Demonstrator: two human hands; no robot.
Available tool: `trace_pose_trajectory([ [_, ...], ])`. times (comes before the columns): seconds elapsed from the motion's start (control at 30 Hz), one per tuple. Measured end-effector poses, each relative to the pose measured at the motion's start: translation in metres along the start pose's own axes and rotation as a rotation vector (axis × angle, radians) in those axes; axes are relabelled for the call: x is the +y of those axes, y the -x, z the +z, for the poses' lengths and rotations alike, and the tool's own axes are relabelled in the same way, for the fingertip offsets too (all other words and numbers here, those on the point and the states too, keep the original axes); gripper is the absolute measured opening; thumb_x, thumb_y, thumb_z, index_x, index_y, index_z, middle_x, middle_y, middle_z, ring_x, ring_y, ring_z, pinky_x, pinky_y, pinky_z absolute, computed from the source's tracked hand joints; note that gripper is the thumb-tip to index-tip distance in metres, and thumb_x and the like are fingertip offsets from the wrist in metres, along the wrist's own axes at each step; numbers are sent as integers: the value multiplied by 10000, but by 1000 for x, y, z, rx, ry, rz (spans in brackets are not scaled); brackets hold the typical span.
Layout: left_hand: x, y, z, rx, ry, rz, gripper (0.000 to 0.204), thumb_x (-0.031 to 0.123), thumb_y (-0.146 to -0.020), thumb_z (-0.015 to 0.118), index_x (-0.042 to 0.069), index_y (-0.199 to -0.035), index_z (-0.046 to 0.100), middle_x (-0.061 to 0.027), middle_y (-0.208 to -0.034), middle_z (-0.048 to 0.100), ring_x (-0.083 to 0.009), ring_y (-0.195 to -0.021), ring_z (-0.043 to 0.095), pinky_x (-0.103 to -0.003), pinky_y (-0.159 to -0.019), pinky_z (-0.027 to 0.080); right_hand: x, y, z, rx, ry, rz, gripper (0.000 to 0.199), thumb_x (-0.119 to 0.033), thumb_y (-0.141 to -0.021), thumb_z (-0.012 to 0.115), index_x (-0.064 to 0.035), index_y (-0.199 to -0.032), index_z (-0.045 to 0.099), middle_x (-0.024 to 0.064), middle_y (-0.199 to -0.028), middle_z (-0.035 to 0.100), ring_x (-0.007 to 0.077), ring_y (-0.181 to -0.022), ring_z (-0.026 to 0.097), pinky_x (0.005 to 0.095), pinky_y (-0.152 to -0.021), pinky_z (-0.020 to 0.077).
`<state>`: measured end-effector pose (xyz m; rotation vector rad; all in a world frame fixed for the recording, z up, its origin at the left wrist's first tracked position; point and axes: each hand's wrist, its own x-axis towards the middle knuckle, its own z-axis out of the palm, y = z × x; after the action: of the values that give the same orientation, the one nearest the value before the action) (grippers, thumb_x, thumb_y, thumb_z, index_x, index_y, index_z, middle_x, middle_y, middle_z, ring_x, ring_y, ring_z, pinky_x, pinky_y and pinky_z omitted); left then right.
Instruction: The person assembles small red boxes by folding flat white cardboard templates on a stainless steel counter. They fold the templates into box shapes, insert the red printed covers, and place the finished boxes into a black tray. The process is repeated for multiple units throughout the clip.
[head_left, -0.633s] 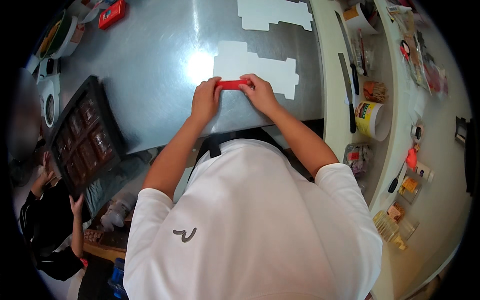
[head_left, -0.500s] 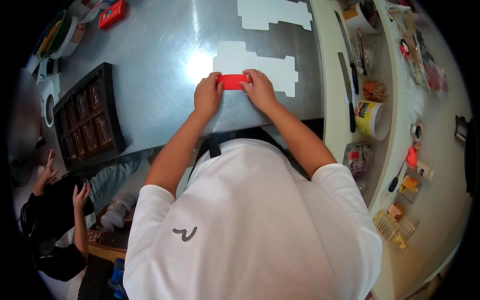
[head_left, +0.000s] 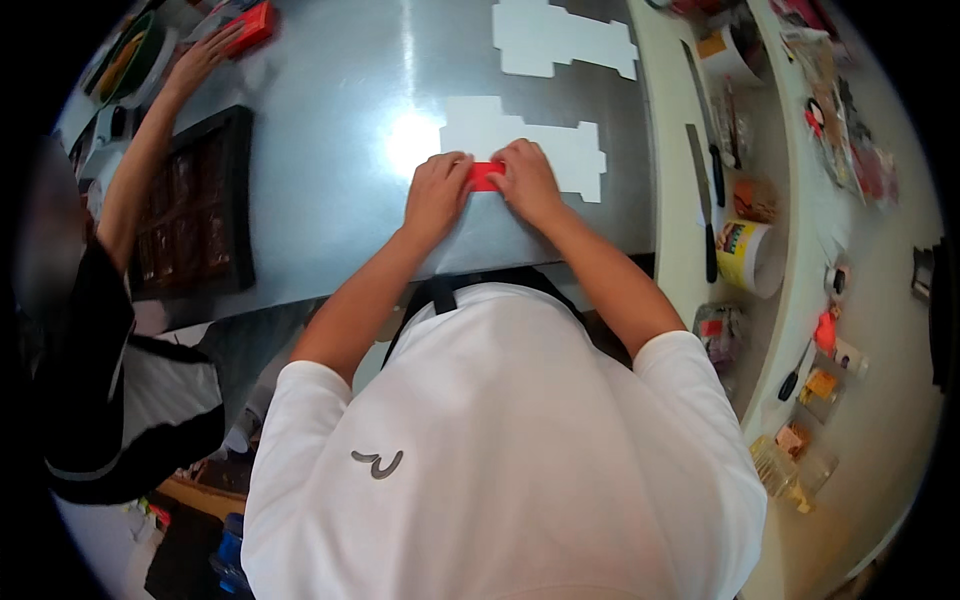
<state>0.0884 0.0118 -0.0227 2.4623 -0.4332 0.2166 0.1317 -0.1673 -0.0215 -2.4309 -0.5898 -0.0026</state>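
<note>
A dark squiggle (head_left: 381,474) marks the white T-shirt (head_left: 530,440)

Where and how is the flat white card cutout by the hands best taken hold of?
On the flat white card cutout, probably pinch the right-edge tab from the right: it juts out uncovered, while the right hand overlaps the near edge.

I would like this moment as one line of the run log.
left hand: holds red piece, left end; right hand: holds right end; beyond: nearer white cut-out; co-worker's hand: at red box
</note>
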Motion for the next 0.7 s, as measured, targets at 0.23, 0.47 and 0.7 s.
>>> trace_pose_trajectory([
  [0.23,0,10,-19,-102,120,94,100,55,-737,610,60,-837,612,-101,-828,567,-300,-825,538,-390,-731,444,-14,32,-12,-80,-86,-167,95,-135,-752,667,-66,-788,612,86,-809,558,281,-815,538,381,-728,448],
  [0.47,2,14,-6,-207,23,-186,159,91,-757,616,71,-913,597,-107,-911,555,-289,-858,540,-394,-754,442,-15,26,-5,-279,-2,149,203,-196,-745,698,-45,-835,596,107,-853,598,293,-833,569,393,-736,461],
  [0.7,13,36,-1,-339,-266,159,612,377,-863,532,25,-1341,381,-157,-1436,318,-309,-1348,260,-475,-1082,221,-14,1,-13,-435,124,336,360,-265,-720,731,-35,-933,553,138,-918,618,317,-920,584,419,-782,467],
])
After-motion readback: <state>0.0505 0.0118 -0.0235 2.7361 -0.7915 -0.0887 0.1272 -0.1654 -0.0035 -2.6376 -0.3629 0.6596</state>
